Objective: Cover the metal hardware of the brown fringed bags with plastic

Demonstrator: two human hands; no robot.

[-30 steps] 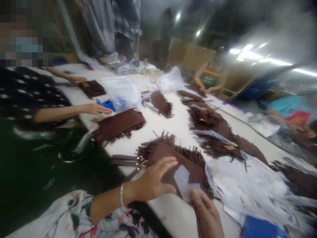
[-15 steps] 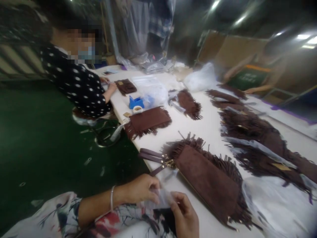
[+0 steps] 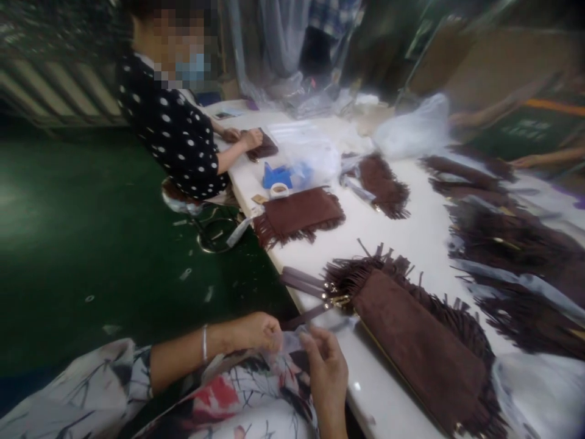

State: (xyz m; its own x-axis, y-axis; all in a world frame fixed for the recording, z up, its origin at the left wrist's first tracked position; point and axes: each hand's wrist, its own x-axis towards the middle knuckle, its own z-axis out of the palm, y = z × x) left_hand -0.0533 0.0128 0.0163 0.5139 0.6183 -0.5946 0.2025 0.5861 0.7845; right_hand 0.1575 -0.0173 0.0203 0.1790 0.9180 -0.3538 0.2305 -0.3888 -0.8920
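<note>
Between my two hands, over my lap, a small piece of clear plastic film (image 3: 290,342) is held stretched. My left hand (image 3: 256,333), with a bangle on its wrist, pinches one end, its fingers curled. My right hand (image 3: 326,366) grips the other end between thumb and fingers. Just beyond them, on the table's near edge, lies a brown fringed bag (image 3: 420,341). Its brown strap (image 3: 304,281) with gold-coloured clasps points left over the table edge. Neither hand touches the bag.
Another fringed bag (image 3: 301,213) lies by a tape roll (image 3: 279,191) and a blue object (image 3: 275,175). More fringed bags (image 3: 516,244) are piled right. White plastic (image 3: 539,390) sits at lower right. One co-worker (image 3: 169,128) handles a brown pouch at left; another person's arm (image 3: 548,157) shows right.
My view has swung left, so the table's things sit further right. My hands still hold the film, now lower beside the table edge. The left co-worker's hand has moved onto the pouch.
</note>
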